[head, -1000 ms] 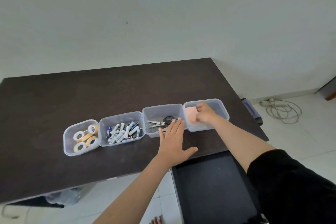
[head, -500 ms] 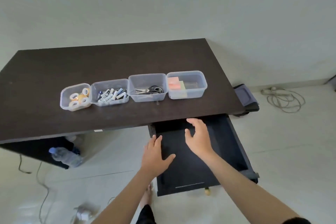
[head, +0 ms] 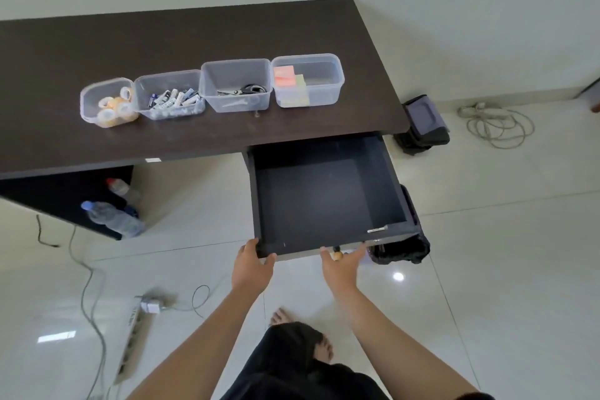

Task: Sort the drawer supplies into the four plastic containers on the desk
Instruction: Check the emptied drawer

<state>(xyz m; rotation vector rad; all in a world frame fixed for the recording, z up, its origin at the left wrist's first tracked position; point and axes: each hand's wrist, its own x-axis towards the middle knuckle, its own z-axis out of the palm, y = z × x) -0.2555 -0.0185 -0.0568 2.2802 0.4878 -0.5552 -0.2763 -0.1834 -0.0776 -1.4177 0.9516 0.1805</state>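
Head view: left hand (head: pixel 251 265) grips open drawer (head: pixel 324 198) front's left corner; right hand (head: pixel 341 265) cups knob (head: pixel 336 255), grip unclear. Four filled containers (head: pixel 235 75) line desk (head: pixel 194 32).

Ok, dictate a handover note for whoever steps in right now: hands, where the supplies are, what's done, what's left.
Left hand: holds the drawer at its front left corner.
Right hand: fingers spread against the drawer front, either side of the knob.
Supplies: in a row on the desk, left to right: tape rolls, batteries, scissors, sticky notes.
Done: the drawer is pulled out and looks empty, so sorting seems finished.
Left: probably just pushing the drawer shut.
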